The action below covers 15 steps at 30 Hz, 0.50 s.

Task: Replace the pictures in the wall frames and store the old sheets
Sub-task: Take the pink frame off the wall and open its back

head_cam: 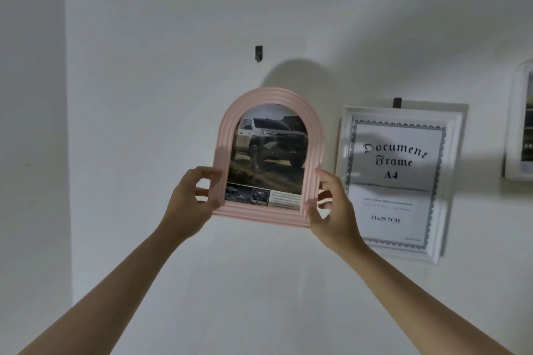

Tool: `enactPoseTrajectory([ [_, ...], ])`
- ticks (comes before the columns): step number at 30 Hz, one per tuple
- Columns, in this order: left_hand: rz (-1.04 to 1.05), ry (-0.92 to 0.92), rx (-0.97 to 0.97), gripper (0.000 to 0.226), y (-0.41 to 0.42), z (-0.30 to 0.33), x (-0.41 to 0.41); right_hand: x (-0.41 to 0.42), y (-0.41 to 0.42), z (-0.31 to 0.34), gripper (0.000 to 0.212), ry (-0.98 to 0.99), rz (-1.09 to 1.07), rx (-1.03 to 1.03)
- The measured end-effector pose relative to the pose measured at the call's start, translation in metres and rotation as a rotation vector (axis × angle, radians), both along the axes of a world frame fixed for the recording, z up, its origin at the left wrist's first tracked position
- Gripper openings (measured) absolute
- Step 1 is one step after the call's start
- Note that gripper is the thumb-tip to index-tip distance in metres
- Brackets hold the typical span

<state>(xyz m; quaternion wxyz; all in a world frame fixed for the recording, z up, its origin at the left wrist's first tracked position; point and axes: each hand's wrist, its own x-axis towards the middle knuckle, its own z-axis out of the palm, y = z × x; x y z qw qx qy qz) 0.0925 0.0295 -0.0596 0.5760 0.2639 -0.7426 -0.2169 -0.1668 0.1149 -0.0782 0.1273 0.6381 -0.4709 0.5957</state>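
A pink arched frame (227, 135) with a picture of a pickup truck (269, 147) inside is held up in front of the white wall. My left hand (191, 199) grips its lower left edge and my right hand (331, 207) grips its lower right corner. The frame sits below and to the right of a bare black wall hook (259, 53), apart from it. A white rectangular frame (450, 124) holding a "Document Frame A4" sheet (395, 181) hangs on a second hook (397, 102) to the right.
Part of another white frame (516, 124) hangs at the far right edge. A wall corner runs down the left side. The frame's shadow falls on the wall behind it.
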Motion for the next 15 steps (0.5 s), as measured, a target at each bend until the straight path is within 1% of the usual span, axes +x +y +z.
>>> enactPoseTrajectory([
  [3, -0.017, -0.071, 0.068, 0.046, 0.024, -0.032, 0.0, -0.002, 0.027, -0.037, 0.052, -0.03, 0.014, 0.094],
  [5, -0.019, -0.107, 0.12, 0.046, 0.042, -0.056, -0.002, -0.003, 0.047, -0.063, 0.051, -0.083, 0.049, 0.178],
  [8, -0.02, -0.153, 0.205, 0.047, 0.071, -0.094, -0.007, -0.003, 0.08, -0.102, 0.057, -0.173, 0.076, 0.281],
  [12, -0.029, -0.211, 0.34, 0.048, 0.115, -0.149, -0.015, 0.001, 0.132, -0.15, 0.056, -0.309, 0.11, 0.351],
  [15, -0.03, -0.285, 0.414, 0.048, 0.149, -0.193, -0.02, 0.006, 0.174, -0.181, 0.05, -0.441, 0.104, 0.377],
])
